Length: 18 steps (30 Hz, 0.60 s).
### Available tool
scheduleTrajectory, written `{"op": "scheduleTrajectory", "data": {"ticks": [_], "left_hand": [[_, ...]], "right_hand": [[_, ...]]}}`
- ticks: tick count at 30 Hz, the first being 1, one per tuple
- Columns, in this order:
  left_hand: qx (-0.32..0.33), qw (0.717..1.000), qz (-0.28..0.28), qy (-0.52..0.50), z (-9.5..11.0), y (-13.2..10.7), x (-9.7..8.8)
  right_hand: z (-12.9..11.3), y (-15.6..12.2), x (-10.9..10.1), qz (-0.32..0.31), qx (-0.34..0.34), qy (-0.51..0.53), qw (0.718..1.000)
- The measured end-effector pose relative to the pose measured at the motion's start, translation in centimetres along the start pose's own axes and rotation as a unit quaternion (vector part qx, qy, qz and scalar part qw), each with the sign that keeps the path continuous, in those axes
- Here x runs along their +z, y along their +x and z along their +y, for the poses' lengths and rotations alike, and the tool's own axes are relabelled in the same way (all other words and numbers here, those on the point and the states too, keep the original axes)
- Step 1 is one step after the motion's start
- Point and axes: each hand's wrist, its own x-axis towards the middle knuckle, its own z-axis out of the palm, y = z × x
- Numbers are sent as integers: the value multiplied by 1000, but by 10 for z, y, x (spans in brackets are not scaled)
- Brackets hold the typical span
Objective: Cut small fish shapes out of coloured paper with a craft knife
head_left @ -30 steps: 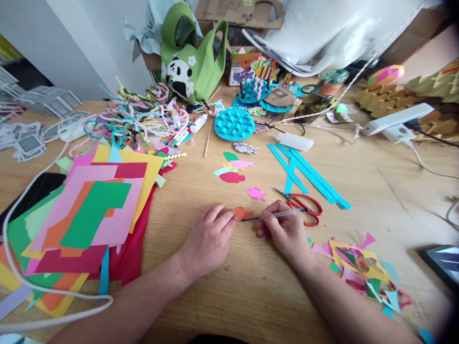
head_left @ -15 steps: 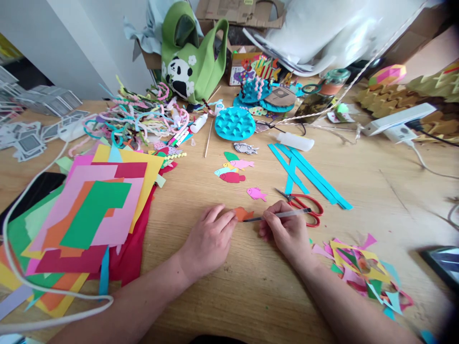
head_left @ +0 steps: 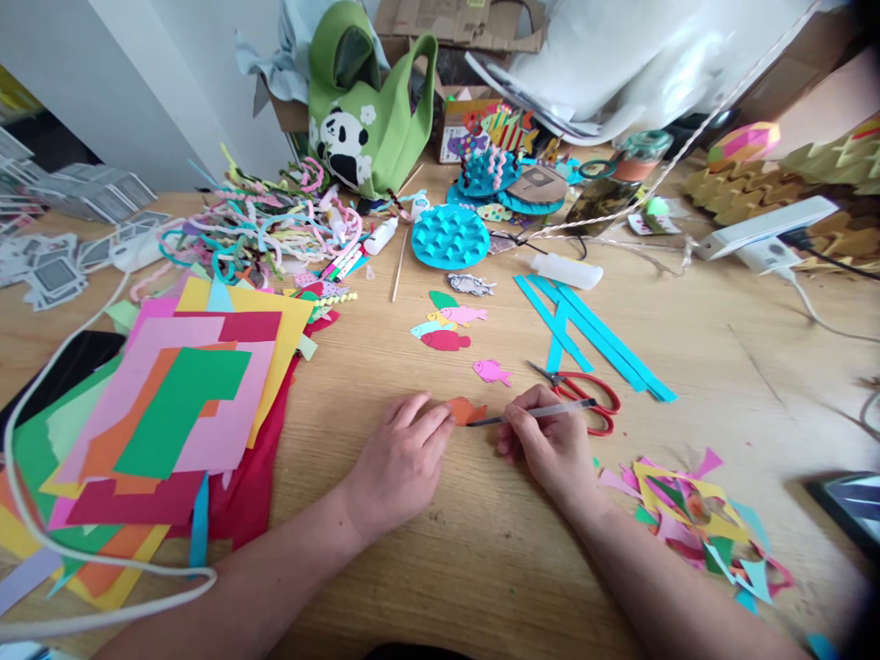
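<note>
Flat on the table lies an orange paper fish (head_left: 468,410), its left end under the fingertips of my left hand (head_left: 405,449), which pins it down; the thumb is hidden. My right hand (head_left: 546,440) is closed around a slim pen (head_left: 560,409) with a clear barrel, its dark tip touching the lower edge of the fish. Just above is a pink paper fish (head_left: 491,371). Farther back, a red paper fish (head_left: 445,340) lies grouped with several others in green, yellow, blue and light pink. Red-handled scissors (head_left: 609,394) lie behind my right hand.
Coloured paper sheets (head_left: 182,412) are stacked at left, beneath a white cable (head_left: 27,504). Paper scraps (head_left: 694,518) are heaped at right. Blue strips (head_left: 611,344), a white glue bottle (head_left: 567,272) and a blue scaled disc (head_left: 450,236) lie farther back, before a green panda bag (head_left: 385,119).
</note>
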Motion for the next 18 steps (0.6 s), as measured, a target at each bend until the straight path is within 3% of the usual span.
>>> {"op": "scheduleTrajectory", "data": {"ticks": [18], "left_hand": [[-2, 1000, -3, -1, 1, 0, -1]], "right_hand": [[-1, -1, 1, -3, -25, -3, 1000]]}}
